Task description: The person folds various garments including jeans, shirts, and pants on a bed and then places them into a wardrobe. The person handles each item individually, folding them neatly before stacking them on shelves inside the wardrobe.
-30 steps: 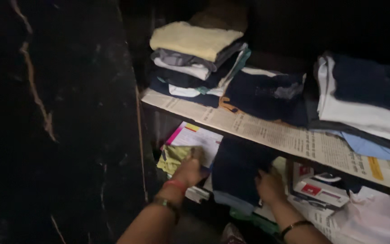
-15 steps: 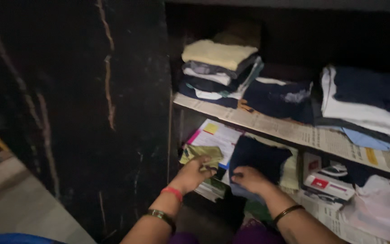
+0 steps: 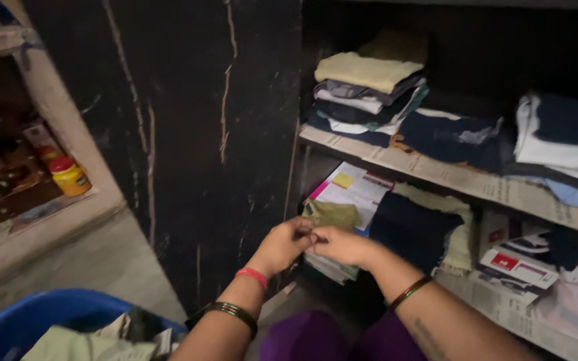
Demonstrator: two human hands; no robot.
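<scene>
While the left hand (image 3: pixel 282 244) and right hand (image 3: pixel 339 244) meet fingertip to fingertip, whether pinching anything I cannot tell, the olive folded cloth (image 3: pixel 332 214) lies just beyond them at the lower shelf's (image 3: pixel 503 311) left end.

A small jar (image 3: pixel 68 175) with a red lid and a yellow label stands in the niche at far left. On the lower shelf, a white printed sheet (image 3: pixel 350 190) with a pink edge and a yellow patch lies tilted at the back, behind an olive cloth. Further right on the same shelf sits a flat white box (image 3: pixel 518 262) with a red patch on its top, and behind it what may be another white-and-red box (image 3: pixel 496 230), dim in the shadow.
</scene>
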